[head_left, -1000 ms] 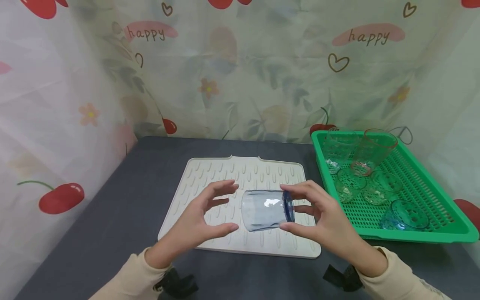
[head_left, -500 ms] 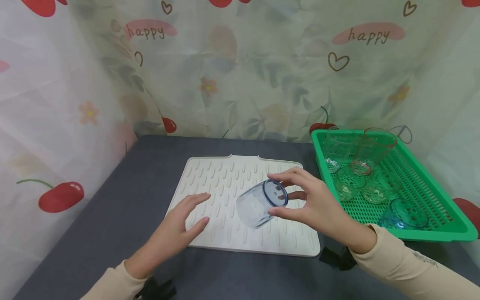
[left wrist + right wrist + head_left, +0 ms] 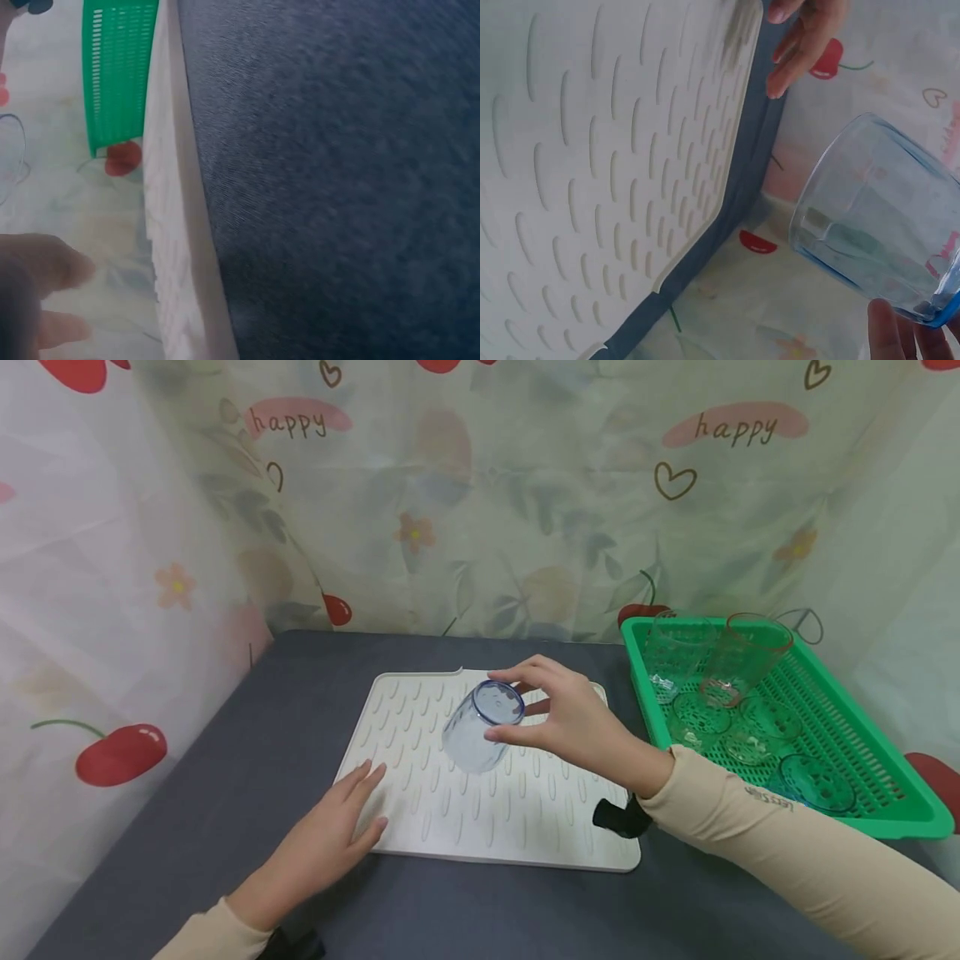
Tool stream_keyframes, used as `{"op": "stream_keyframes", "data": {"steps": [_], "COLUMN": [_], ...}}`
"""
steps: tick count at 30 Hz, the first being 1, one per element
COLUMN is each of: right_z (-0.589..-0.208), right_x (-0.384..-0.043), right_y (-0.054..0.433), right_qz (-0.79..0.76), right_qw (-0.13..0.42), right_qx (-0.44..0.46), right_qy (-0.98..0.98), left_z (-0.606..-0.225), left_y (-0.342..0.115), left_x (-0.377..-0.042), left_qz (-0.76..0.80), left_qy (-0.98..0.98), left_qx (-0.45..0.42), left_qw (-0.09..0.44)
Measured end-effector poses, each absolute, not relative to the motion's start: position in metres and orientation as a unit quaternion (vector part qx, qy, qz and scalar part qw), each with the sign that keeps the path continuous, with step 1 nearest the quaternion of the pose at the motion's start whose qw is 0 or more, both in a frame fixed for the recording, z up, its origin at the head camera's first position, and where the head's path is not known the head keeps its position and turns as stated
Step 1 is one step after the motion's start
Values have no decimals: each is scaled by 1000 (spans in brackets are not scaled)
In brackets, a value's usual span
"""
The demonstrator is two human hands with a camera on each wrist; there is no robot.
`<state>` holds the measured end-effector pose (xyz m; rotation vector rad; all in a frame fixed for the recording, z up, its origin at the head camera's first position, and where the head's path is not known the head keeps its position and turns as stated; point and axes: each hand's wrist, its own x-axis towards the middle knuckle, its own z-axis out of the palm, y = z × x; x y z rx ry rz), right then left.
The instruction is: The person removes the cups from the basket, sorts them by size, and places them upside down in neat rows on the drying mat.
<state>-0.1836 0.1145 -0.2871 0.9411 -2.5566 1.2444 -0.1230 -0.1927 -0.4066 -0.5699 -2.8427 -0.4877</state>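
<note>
My right hand point(image 3: 573, 714) pinches a clear glass tumbler with a bluish tint point(image 3: 475, 731) by its thick blue base. The tumbler is tilted, base up toward the hand and mouth down to the left, above the white ridged drying mat point(image 3: 510, 818). In the right wrist view the tumbler point(image 3: 877, 217) is held at its blue end by the fingertips point(image 3: 885, 330). My left hand point(image 3: 322, 835) hovers by the mat's left front edge, fingers loosely extended and holding nothing.
A green perforated basket point(image 3: 892, 777) at the right holds several glasses: tall clear ones, a red-rimmed tall glass point(image 3: 750, 652), low clear ones and a blue one point(image 3: 813, 783). A dark table point(image 3: 247, 760) lies under everything; a printed curtain point(image 3: 487, 510) hangs behind.
The right hand has carried the tumbler left and away from me, turning its mouth downward. My left hand has drawn back toward the lower left, away from the tumbler.
</note>
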Motion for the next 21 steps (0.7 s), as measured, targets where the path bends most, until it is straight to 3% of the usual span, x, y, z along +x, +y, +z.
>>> {"op": "stream_keyframes", "data": {"steps": [11, 21], "right_z": [-315, -332], "right_x": [-225, -256], "right_y": [75, 46], "right_qz": [428, 436], "right_qw": [32, 39], "right_qx": [290, 255], "right_qy": [-856, -862], "left_z": [-426, -430], "left_y": [-202, -203], "left_x": [-123, -125], "left_qz": [-129, -103], "left_qy": [-966, -974], "left_qx": [-207, -202], "left_qw": [89, -17]}}
